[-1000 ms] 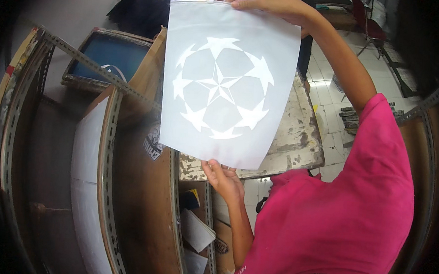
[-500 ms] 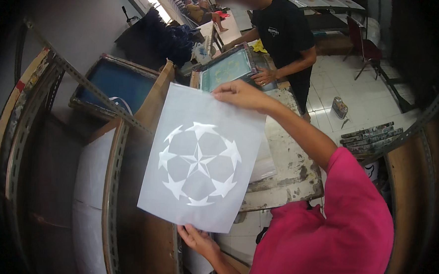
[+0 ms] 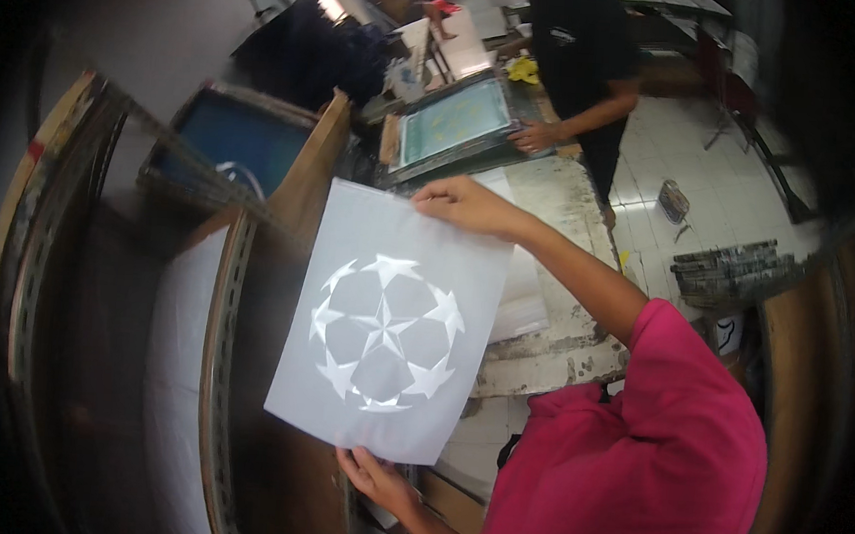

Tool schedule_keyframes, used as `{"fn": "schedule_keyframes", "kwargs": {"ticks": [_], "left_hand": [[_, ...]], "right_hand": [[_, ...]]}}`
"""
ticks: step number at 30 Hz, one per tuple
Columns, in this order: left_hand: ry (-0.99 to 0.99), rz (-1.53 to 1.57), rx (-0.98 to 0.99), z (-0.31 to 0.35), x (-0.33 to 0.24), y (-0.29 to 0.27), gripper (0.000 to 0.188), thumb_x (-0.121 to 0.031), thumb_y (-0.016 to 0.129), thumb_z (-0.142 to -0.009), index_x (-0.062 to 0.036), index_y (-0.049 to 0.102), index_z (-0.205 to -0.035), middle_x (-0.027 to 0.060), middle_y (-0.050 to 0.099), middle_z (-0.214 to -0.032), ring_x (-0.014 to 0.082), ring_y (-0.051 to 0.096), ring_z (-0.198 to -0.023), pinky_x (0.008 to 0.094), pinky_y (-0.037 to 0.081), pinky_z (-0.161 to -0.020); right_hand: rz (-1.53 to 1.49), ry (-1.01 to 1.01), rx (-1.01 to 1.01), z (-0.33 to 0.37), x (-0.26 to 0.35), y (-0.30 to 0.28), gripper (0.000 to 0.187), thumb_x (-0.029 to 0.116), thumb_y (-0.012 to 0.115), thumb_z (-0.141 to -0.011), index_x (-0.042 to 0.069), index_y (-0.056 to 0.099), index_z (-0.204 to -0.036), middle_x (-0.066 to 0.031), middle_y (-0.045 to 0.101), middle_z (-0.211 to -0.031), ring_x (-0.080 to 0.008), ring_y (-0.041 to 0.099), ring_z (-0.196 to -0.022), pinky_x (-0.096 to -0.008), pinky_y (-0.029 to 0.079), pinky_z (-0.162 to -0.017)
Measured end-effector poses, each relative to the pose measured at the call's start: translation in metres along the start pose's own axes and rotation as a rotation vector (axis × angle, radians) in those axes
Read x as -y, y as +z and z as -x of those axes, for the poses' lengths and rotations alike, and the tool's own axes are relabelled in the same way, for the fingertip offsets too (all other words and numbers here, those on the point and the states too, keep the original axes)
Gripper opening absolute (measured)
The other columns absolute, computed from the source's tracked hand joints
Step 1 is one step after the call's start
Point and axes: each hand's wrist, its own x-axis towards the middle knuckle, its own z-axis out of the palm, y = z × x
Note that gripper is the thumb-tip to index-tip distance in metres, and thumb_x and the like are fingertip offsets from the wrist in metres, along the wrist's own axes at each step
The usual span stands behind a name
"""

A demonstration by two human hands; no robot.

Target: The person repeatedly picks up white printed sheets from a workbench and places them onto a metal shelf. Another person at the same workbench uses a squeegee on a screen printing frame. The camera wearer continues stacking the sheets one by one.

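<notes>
A pale, translucent sheet point(image 3: 385, 332) printed with a ring of shiny white stars hangs tilted in front of me. My right hand point(image 3: 464, 206) pinches its top edge, thumb and fingers closed on it. Down at the bottom edge, my left hand point(image 3: 378, 479) grips the same sheet between thumb and fingers. Behind the sheet is a paint-stained worktable point(image 3: 584, 227), with more pale sheets point(image 3: 523, 296) partly hidden on it. Beyond my right hand lies a screen-printing frame point(image 3: 454, 123); a co-worker in a dark shirt point(image 3: 584, 53) rests a hand on it.
A blue-mesh screen point(image 3: 250, 142) leans at the left, beside a slotted metal rack point(image 3: 221, 372) with white panels point(image 3: 181, 351). To the right, a pile of stained bars point(image 3: 737, 274), a tin-like container point(image 3: 674, 200) and a dark red chair point(image 3: 722, 89) stand about the tiled floor.
My view has shifted, so the background sits lower and further right. The sheet appears slightly lower, with both my hands still holding it.
</notes>
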Motion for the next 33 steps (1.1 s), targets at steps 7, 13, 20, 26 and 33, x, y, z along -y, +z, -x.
{"fn": "schedule_keyframes", "kwargs": {"ticks": [7,13,20,26,33], "left_hand": [[0.011,-0.044,0.056,-0.018,-0.038,-0.039,0.034,-0.018,0.049,-0.100,-0.0026,0.048,-0.131,-0.0018,0.059,-0.099,0.0025,0.052,-0.077,0.0165,0.040,-0.061],[0.043,-0.112,0.089,-0.010,-0.067,-0.034,0.035,-0.020,0.050,-0.099,-0.0050,0.050,-0.130,0.0010,0.064,-0.097,0.0033,0.056,-0.079,0.0178,0.044,-0.060],[0.087,-0.387,-0.109,0.016,-0.100,-0.027,0.046,-0.027,0.053,-0.096,-0.0027,0.048,-0.135,0.0080,0.063,-0.112,0.0139,0.061,-0.099,0.0287,0.050,-0.085],[0.106,-0.499,-0.200,0.027,-0.089,-0.033,0.050,-0.029,0.054,-0.096,0.0034,0.048,-0.133,0.0109,0.062,-0.118,0.0173,0.058,-0.108,0.0293,0.044,-0.095],[0.059,-0.623,-0.277,-0.045,-0.064,-0.088,0.045,-0.026,0.052,-0.097,0.0046,0.052,-0.129,0.0107,0.060,-0.122,0.0176,0.054,-0.112,0.0304,0.039,-0.101]], "right_hand": [[-0.048,0.059,0.147,-0.006,0.040,0.009,0.031,0.028,0.059,-0.091,0.005,0.065,-0.112,0.0014,0.060,-0.091,-0.0082,0.052,-0.082,-0.0234,0.043,-0.071],[-0.428,-0.024,0.417,-0.018,0.012,0.000,0.031,0.017,0.054,-0.095,-0.005,0.056,-0.116,-0.0074,0.064,-0.105,-0.0127,0.060,-0.097,-0.0249,0.044,-0.089],[-0.532,-0.154,0.685,-0.038,-0.019,0.010,0.047,0.024,0.057,-0.091,-0.007,0.051,-0.126,-0.0132,0.062,-0.114,-0.0181,0.060,-0.101,-0.0264,0.043,-0.094],[-0.511,-0.124,0.909,-0.054,-0.039,0.020,0.042,0.029,0.061,-0.091,0.000,0.057,-0.120,-0.0003,0.063,-0.094,-0.0068,0.056,-0.079,-0.0201,0.041,-0.059],[-0.538,-0.153,1.083,-0.131,-0.067,0.151,0.029,0.023,0.062,-0.091,0.001,0.063,-0.109,-0.0008,0.063,-0.091,-0.0084,0.058,-0.078,-0.0216,0.044,-0.062]]}}
